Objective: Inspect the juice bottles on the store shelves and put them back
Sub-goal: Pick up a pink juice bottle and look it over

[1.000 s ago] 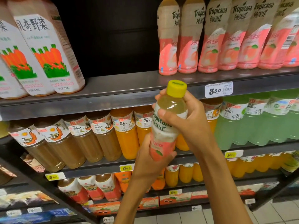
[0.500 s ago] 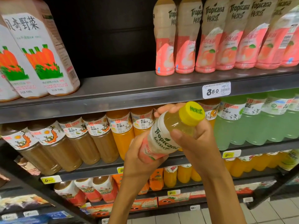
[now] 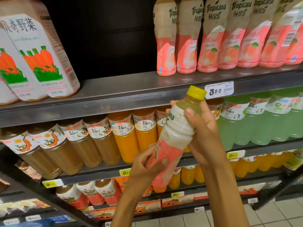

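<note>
Illumination is bright and even from overhead. The top shelf (image 3: 131, 89) shows soft sheen; its upper-centre recess is black. Wide-angle distortion tilts edge items. Label text is slightly soft.

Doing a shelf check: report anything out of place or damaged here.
Nothing looks damaged or spilled. One barcode-side-out bottle breaks the top-shelf Tropicana row, and the top shelf has a gap left of that row.
</note>
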The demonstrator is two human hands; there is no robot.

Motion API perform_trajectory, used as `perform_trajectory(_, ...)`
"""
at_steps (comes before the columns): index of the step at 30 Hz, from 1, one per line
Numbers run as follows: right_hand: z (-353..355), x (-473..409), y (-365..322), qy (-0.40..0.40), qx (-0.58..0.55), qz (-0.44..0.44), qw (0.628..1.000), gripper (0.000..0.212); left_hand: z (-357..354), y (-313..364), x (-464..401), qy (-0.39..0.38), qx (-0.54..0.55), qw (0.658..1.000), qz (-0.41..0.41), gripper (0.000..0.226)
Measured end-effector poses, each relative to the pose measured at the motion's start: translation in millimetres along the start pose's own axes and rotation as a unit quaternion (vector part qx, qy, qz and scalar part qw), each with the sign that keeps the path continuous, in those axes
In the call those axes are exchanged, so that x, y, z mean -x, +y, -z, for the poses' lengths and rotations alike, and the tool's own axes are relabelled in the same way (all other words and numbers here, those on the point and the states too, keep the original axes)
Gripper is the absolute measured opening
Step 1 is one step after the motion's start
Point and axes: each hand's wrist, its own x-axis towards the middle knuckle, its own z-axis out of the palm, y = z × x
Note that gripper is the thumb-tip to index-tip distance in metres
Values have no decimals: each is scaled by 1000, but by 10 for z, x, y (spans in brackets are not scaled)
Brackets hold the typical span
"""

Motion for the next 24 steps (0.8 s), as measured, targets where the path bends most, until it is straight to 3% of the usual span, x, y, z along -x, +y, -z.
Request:
perform_trajectory(3,-42,-15,-13,31,28,-3,999,45,-51,0,-42,40,-14,999,-7,53)
perform_trajectory(7,-73,-22,-44,25,7,-33,999,53,-82,-9,-76,90,49,993,51,68)
perform_trajectory(14,-75,-90,40,7,13,-79,997,35,-7,17,4,-38,193,973,121,78)
perform_trajectory(17,-69,-75,75,30,9,-66,997,29,-1,-1,-20,-4,105,984,141,59)
perform_trajectory(20,-100,-48,67,39,77,-38,996,20,9,-12,-108,44,-4,990,136,48)
perform_trajectory(24,-120,-44,51,67,95,-26,993,32,-125,-43,-115,64,-39,991,106,34)
